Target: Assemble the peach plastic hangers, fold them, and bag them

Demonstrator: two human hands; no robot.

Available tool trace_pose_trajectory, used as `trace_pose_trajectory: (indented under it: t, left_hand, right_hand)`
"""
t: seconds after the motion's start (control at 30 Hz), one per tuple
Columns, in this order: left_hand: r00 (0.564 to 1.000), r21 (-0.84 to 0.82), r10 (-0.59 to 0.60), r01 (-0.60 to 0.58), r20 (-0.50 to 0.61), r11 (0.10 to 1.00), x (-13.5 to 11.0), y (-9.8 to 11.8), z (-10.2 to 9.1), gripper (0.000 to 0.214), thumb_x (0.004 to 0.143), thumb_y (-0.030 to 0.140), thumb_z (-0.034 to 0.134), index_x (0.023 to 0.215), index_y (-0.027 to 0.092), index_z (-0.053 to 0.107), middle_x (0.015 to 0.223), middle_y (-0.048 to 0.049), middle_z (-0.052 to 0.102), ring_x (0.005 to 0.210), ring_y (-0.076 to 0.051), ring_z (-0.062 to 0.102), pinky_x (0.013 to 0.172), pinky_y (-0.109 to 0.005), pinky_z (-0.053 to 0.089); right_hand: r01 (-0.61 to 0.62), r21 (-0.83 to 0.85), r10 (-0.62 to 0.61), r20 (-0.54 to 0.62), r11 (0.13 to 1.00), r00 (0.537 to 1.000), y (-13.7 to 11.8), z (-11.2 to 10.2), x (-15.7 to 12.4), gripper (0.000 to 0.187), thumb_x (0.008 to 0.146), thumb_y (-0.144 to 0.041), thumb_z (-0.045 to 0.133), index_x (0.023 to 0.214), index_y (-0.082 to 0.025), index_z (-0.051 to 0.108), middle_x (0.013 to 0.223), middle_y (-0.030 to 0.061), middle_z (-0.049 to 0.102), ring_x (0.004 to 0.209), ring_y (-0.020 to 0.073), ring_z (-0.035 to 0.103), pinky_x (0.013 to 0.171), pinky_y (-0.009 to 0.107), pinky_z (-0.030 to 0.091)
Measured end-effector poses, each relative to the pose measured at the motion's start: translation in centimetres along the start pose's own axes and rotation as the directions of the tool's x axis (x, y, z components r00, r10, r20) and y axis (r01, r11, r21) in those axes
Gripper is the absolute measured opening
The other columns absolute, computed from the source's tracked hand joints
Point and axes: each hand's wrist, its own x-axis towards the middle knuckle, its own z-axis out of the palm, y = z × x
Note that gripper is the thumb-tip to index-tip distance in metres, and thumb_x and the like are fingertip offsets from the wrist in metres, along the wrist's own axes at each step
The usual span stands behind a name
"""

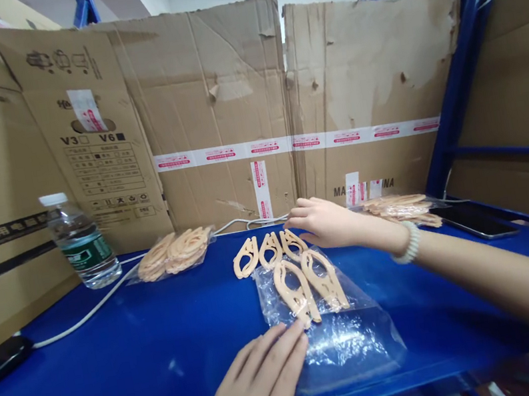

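Observation:
Two beige plastic folding hangers point(294, 291) lie side by side on a clear plastic bag point(355, 345) on the blue tabletop. Behind them, more beige folding hangers point(245, 259) form a short row. My right hand point(322, 221) reaches in from the right, its bent fingers at the right-hand folding hanger point(293, 244) of that row; part of this hanger is hidden by the fingers. My left hand point(259, 378) lies with fingers stretched out. Its fingertips touch the lower end of the nearer left hanger and the bag's edge.
Bagged bundles of hangers lie at back left point(175, 252) and back right point(398, 209). A water bottle point(82, 245) stands left, with a black mouse-like object point(0, 359) and white cable. A phone point(474, 221) lies right. Cardboard sheets point(212, 98) and blue posts point(463, 50) enclose the table.

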Motion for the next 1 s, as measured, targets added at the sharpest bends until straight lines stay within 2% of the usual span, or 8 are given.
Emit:
trace_pose_trajectory:
  t: [0.13,0.23,0.43,0.53,0.63,0.73,0.87,1.0]
  left_hand:
    - [0.998,0.025,0.054,-0.054,-0.022,0.998,0.0,-0.3,0.0,0.056,0.092,0.054,0.046,0.129,0.013,0.053,0.133,-0.0043,0.057,0.114,-0.023,0.057,0.084,-0.032,0.055]
    - [0.999,-0.028,0.039,-0.04,-0.038,0.999,-0.1,-0.4,0.1,0.055,0.093,0.052,0.044,0.13,0.013,0.052,0.132,-0.0045,0.058,0.115,-0.022,0.056,0.088,-0.031,0.054]
    - [1.0,-0.023,0.021,-0.021,0.011,1.0,-0.1,-0.1,0.2,0.053,0.092,0.048,0.049,0.131,0.012,0.051,0.134,-0.0048,0.056,0.115,-0.024,0.056,0.088,-0.035,0.055]
    - [0.999,-0.045,0.01,-0.009,0.039,0.999,-0.1,0.1,0.0,0.05,0.091,0.041,0.05,0.132,0.013,0.051,0.135,-0.0048,0.054,0.115,-0.025,0.057,0.088,-0.037,0.055]
    - [0.999,-0.09,-0.026,0.03,0.043,0.996,-0.1,0.1,-0.2,0.05,0.091,0.04,0.05,0.134,0.015,0.049,0.135,-0.0053,0.055,0.116,-0.024,0.057,0.09,-0.036,0.054]
    - [0.998,-0.12,-0.041,0.047,0.054,0.992,-0.2,0.2,-0.3,0.05,0.091,0.038,0.052,0.135,0.015,0.048,0.136,-0.0059,0.054,0.116,-0.025,0.056,0.091,-0.037,0.054]
    - [0.992,-0.168,-0.112,0.122,0.066,0.978,-0.3,0.7,-0.3,0.049,0.09,0.031,0.051,0.136,0.015,0.047,0.138,-0.0062,0.051,0.119,-0.026,0.054,0.094,-0.039,0.053]
    - [0.986,-0.22,-0.159,0.165,0.046,0.962,-0.3,1.1,-0.3,0.05,0.087,0.022,0.052,0.136,0.016,0.047,0.139,-0.0064,0.051,0.121,-0.026,0.052,0.095,-0.039,0.052]
  right_hand:
    - [-0.013,0.126,-0.016,0.225,0.992,0.974,3.5,5.4,1.2,0.051,0.083,-0.014,0.057,0.133,-0.018,0.048,0.137,0.0155,0.047,0.115,0.0238,0.05,0.091,0.033,0.042]
    - [-0.059,0.217,-0.011,0.307,0.974,0.952,4.2,7.4,1.5,0.053,0.084,-0.012,0.054,0.136,-0.018,0.044,0.145,0.0157,0.037,0.121,0.0238,0.049,0.094,0.03,0.042]
    - [-0.112,0.201,0.024,0.395,0.973,0.918,5.7,6.4,0.4,0.034,0.08,-0.004,0.052,0.111,-0.014,0.062,0.113,0.0137,0.063,0.095,0.0209,0.061,0.082,0.03,0.048]
    - [-0.16,0.174,0.064,0.46,0.972,0.885,6.5,5.2,-1.7,0.024,0.079,-0.007,0.055,0.1,-0.013,0.064,0.093,0.0108,0.069,0.079,0.0197,0.063,0.071,0.029,0.049]
    - [-0.203,0.163,0.102,0.481,0.966,0.871,6.7,3.8,-4.6,0.021,0.08,-0.01,0.056,0.1,-0.013,0.064,0.092,0.0099,0.069,0.078,0.0194,0.064,0.07,0.029,0.048]
    - [-0.209,0.177,0.123,0.404,0.962,0.907,6.3,2.0,-7.7,0.019,0.091,-0.02,0.047,0.1,-0.015,0.064,0.093,0.009,0.068,0.083,0.0194,0.064,0.073,0.03,0.048]
    - [-0.255,0.17,0.201,0.281,0.952,0.938,5.2,-0.6,-10.6,0.031,0.098,-0.031,0.034,0.096,-0.017,0.062,0.085,0.0071,0.067,0.074,0.0186,0.064,0.067,0.031,0.048]
    - [-0.277,0.17,0.288,-0.042,0.946,0.957,2.6,-4.1,-11.6,0.026,0.098,-0.029,0.037,0.11,-0.021,0.059,0.099,0.0088,0.069,0.086,0.0214,0.065,0.074,0.034,0.051]
